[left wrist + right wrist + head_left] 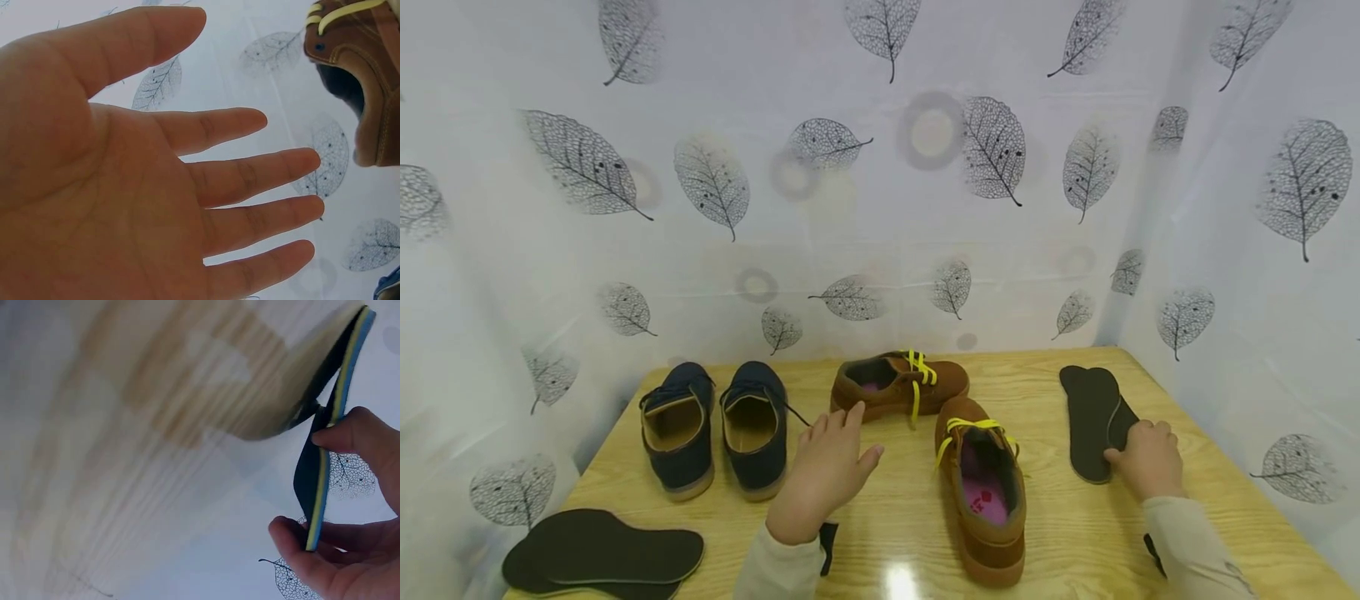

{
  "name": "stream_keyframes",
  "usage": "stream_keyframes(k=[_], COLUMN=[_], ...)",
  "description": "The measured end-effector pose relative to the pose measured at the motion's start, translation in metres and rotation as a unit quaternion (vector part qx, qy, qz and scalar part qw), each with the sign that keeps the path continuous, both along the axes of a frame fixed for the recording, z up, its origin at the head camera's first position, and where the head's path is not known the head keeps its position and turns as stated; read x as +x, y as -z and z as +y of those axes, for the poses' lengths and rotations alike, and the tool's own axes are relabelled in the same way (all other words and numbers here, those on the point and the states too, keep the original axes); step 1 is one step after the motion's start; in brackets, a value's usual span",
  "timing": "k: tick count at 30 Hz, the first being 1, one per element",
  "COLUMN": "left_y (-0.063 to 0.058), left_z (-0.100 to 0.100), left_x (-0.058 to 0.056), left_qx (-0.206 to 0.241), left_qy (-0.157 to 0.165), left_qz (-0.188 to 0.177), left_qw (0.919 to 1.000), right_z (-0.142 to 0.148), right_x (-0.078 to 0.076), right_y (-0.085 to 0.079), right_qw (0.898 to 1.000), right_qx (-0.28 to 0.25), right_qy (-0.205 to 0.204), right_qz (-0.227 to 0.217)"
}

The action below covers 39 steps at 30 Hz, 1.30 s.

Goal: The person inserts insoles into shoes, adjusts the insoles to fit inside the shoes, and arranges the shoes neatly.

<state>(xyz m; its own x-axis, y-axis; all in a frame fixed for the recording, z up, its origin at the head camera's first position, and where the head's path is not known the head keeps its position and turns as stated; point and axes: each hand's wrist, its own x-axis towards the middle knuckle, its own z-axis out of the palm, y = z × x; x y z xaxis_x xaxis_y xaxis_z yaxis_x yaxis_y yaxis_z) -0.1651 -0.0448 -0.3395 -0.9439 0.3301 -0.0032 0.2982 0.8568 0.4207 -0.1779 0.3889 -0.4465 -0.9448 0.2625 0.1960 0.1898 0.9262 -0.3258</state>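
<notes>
At the right side of the table, my right hand (1150,460) pinches the edge of a black insole (1123,421) between thumb and fingers. In the right wrist view that insole (319,481) shows a yellow and blue layered edge. A second black insole (1088,442) overlaps it on the left. My left hand (826,467) is held out over the table with its fingers spread, holding nothing; its bare palm (106,187) fills much of the left wrist view. A brown shoe (951,500) with yellow laces and a pink inside stands between the hands.
Another brown shoe (887,400) lies sideways behind, its toe pointing right. Two navy shoes (679,462) stand at the back left, one lace trailing. More black insoles (602,546) lie stacked at the front left. A leaf-printed white curtain (880,250) surrounds the wooden table (880,533).
</notes>
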Motion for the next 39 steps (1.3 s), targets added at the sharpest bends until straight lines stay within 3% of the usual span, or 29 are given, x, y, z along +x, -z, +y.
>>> stream_keyframes(k=[4, 10, 19, 23, 29, 39], left_y=[0.000, 0.000, -0.002, -0.003, -0.003, -0.001], left_z=[0.000, 0.000, 0.000, 0.000, 0.000, 0.001], left_x=[0.000, 0.000, 0.002, 0.003, 0.004, 0.003], left_qx=[0.000, -0.001, 0.004, 0.004, 0.006, 0.018], left_qy=[0.000, 0.004, 0.004, 0.004, 0.003, 0.002], left_qz=[-0.001, 0.007, 0.003, 0.002, 0.001, 0.002], left_qw=[1.0000, 1.0000, 1.0000, 1.0000, 1.0000, 0.9998], right_z=[0.002, 0.002, 0.002, 0.000, -0.011, -0.067], right_x=[0.003, 0.003, 0.004, 0.007, 0.014, 0.029], right_y=[0.001, 0.002, 0.000, -0.005, -0.019, -0.058], right_qw=[0.998, 0.987, 0.972, 0.966, 0.968, 0.952], right_qx=[0.031, 0.075, 0.113, 0.109, 0.071, 0.005], right_qy=[-0.019, -0.038, -0.019, -0.008, -0.003, -0.038], right_qz=[0.053, 0.137, 0.207, 0.233, 0.239, 0.305])
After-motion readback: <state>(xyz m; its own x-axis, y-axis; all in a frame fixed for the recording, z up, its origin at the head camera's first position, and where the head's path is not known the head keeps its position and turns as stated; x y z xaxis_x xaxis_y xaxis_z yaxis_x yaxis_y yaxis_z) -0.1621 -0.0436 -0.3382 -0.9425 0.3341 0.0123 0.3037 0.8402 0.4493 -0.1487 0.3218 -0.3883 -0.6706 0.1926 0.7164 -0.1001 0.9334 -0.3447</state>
